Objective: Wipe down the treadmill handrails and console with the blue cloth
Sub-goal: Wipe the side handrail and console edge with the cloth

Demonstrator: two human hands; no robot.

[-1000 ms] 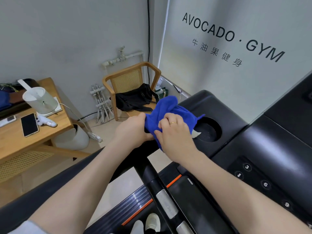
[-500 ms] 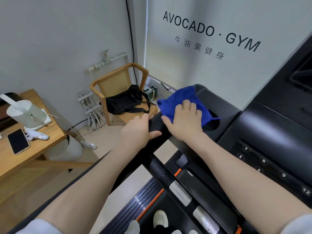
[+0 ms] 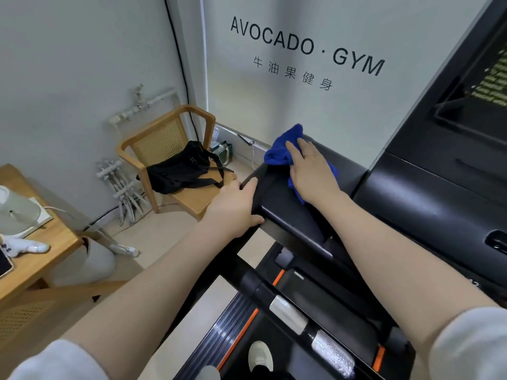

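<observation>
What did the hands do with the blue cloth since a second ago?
The left hand let go of the blue cloth and now grips the treadmill's edge. The right hand flattened onto the cloth and pushed it farther along the console corner. The black bag stayed on the chair.

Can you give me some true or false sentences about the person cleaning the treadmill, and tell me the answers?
1. The right hand presses the blue cloth flat on the treadmill console. True.
2. The left hand holds the cloth too. False: it grips the console's left edge, apart from the cloth.
3. A black bag lies on the wooden chair. True.
4. The cloth is red. False: it is blue.
5. The wall lettering reads AVOCADO GYM. True.
</observation>
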